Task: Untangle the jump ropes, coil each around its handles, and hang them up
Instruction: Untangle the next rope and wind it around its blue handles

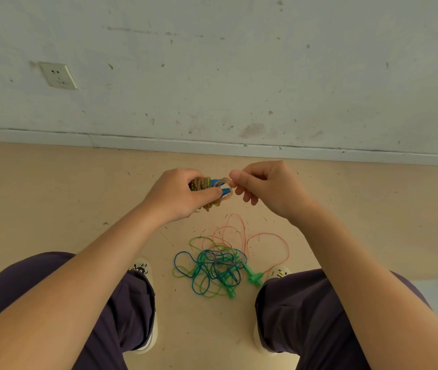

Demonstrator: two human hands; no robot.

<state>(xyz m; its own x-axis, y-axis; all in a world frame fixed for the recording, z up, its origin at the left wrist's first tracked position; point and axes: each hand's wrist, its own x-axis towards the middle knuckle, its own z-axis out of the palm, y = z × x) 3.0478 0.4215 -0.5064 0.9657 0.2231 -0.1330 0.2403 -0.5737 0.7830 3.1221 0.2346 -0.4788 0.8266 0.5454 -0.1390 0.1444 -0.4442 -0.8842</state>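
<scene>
Step in hand, as I read it: finishing the coil on the first rope, i.e. tucking or locking the last loop round the handles.

Left hand [183,194] is wrapped round the yellow-orange rope [204,184], which sits coiled on blue handles [219,186]; fingers curled tight over the bundle, thumb pressing along the lower blue handle. Right hand [263,186] sits just at 3 o'clock of the bundle, thumb and forefinger pinching the free loop end of the same rope, other fingers loosely curled and holding nothing. Hands nearly touching, held up over the floor [52,198] w/ the wall [212,76] behind.

To do it well:
- Keep the left grip firm so wraps already on don't slip or spring off; thumb probably works as the clamp.
- Right hand should keep light tension on the loop while passing it; slack likely lets the coil loosen.
- Tuck the end under a wrap or over the handle tips, whichever locks. Can't tell from here which way the loop runs through.
- Wraps look bunched toward 9 o'clock of the handles; an even lay would hang neater.

Rest of the job waits below: tangle of blue rope [186,265], green rope [202,243] w/ green handles [252,276], and a thin pink rope [266,236], all on the floor at 6 o'clock of the hands, between the shoes [140,267]. Those three are knotted together. No hook in view, so hang spot unknown.
</scene>
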